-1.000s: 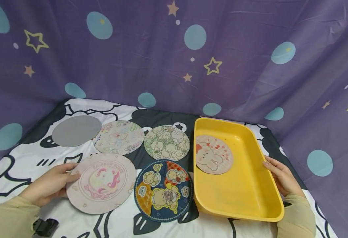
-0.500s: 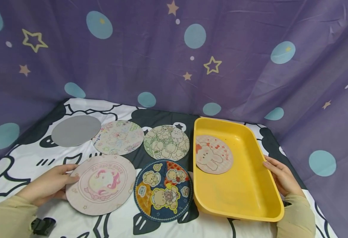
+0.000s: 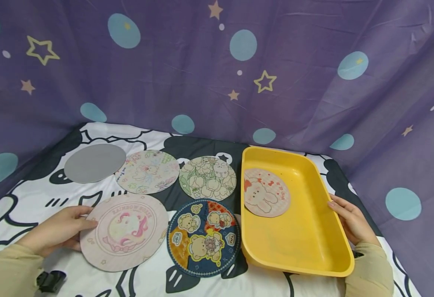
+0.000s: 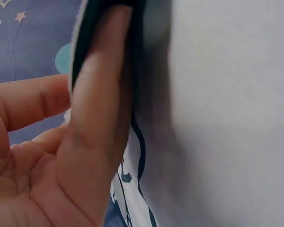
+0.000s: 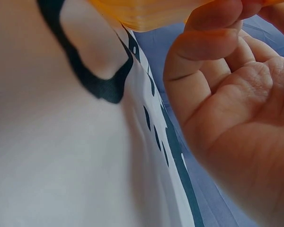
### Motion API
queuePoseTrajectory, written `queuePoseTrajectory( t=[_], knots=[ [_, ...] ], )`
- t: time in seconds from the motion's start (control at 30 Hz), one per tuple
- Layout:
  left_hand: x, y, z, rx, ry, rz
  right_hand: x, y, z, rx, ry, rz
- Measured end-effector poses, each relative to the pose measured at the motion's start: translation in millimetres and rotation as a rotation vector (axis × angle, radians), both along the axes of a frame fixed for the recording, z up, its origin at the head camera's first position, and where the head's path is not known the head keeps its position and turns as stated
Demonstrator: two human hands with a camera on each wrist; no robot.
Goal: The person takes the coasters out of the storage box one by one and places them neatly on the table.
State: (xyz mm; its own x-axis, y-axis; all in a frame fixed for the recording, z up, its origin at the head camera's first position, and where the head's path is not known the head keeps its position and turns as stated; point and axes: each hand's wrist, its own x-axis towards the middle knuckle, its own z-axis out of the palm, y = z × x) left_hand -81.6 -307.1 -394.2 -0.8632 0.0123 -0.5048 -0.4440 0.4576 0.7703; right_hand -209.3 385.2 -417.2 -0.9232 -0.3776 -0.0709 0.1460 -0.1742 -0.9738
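My left hand (image 3: 59, 229) pinches the left edge of a round pink mat (image 3: 126, 233) printed with a pink-maned horse, thumb on top. In the left wrist view, the mat's edge (image 4: 76, 52) shows between the fingers. Its near side looks slightly raised off the cloth. My right hand (image 3: 352, 220) grips the right side of a yellow plastic tray (image 3: 295, 247), fingertips over the rim. From the right wrist view, curled fingers (image 5: 203, 45) sit under the tray's side. A small pink rabbit mat (image 3: 267, 193) lies inside the tray, towards its left wall.
A dark blue bear mat (image 3: 204, 239) lies between the pink mat and the tray. Behind it are a green floral mat (image 3: 207, 178), a pastel mat (image 3: 147, 171) and a plain grey disc (image 3: 95, 163). A purple curtain (image 3: 187, 74) rises behind the patterned cloth.
My left hand has drawn the pink mat slightly left and towards me, and its surface has turned a little. The right hand and the tray have stayed in place.
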Motion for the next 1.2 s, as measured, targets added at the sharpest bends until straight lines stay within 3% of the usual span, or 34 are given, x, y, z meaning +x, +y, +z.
queuePoseTrajectory(
  t=[0.33, 0.73, 0.97, 1.2],
  knots=[
    [-5.4, -5.7, 5.5, -0.12, 0.034, 0.045, 1.0, 0.7, 1.0, 0.004, 0.002, -0.002],
    [-9.8, -11.3, 11.5, -0.121, 0.124, 0.126, 0.4, -0.2, -1.9, 0.004, 0.008, -0.014],
    [-14.7, -4.0, 16.9, -0.133, 0.159, 0.091, -0.5, -0.9, -2.0, -0.021, 0.01, -0.008],
    [-16.9, 4.3, 16.7, -0.074, 0.271, 0.058, -0.5, -1.2, -1.4, -0.02, 0.004, -0.012]
  ],
)
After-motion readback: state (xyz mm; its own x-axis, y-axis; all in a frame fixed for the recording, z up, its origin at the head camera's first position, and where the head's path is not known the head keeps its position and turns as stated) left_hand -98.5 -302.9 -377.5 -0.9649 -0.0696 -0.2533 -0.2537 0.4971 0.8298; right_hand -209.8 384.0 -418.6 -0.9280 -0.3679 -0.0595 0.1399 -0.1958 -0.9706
